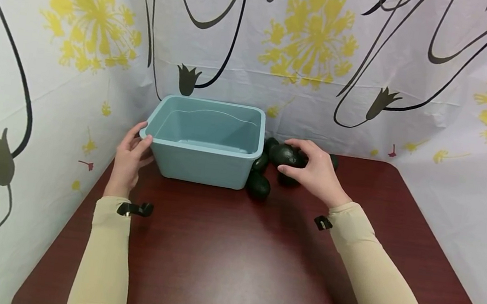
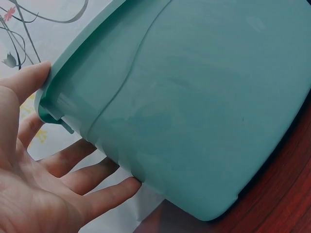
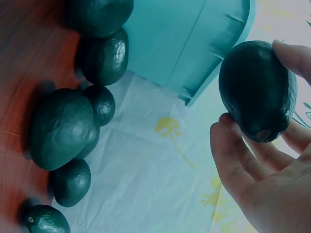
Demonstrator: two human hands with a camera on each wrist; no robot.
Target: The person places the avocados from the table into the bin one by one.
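Note:
A blue-green plastic bin point(image 1: 198, 164) stands on the table, and nothing shows inside it in the head view. My left hand point(image 1: 127, 158) holds its left front corner. In the left wrist view the thumb point(image 2: 36, 80) lies at the rim while the other fingers spread along the side, their tips partly hidden behind it. My right hand point(image 1: 314, 173) grips a dark green avocado point(image 3: 257, 92) between thumb and fingers, raised above the others to the right of the bin. Several more avocados point(image 1: 259, 185) lie on the table there, some covered by the right hand in the head view.
The dark red-brown wooden table point(image 1: 231, 252) has rounded far corners. A white cloth point(image 1: 248, 41) with yellow flowers and grey stems hangs right behind the bin and along both sides. Near the bin's right wall, avocados sit close against it.

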